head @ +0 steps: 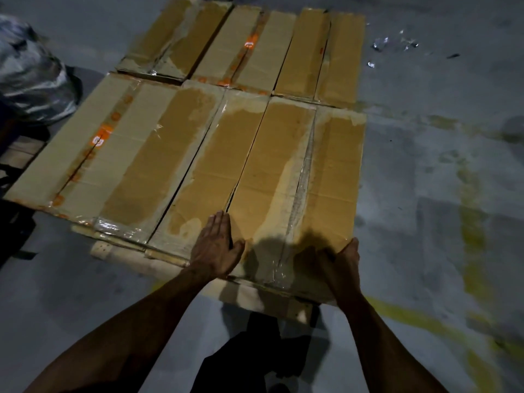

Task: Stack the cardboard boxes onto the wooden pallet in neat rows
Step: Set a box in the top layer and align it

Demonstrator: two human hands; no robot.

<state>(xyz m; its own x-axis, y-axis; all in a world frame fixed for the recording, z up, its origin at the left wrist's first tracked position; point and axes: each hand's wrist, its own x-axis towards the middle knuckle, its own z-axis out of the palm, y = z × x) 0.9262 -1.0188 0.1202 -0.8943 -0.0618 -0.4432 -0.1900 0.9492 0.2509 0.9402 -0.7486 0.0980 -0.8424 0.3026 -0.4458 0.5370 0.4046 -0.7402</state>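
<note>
Head view: the nearest right box (297, 180) is steadied by the flat, open left hand (214, 246); its corner is gripped by the right hand (344, 260), and should be nudged flush.

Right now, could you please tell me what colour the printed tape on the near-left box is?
Orange, on the printed tape across the near-left box; head view.

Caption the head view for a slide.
Both hands square the near-right cardboard box on the wooden pallet.
</note>
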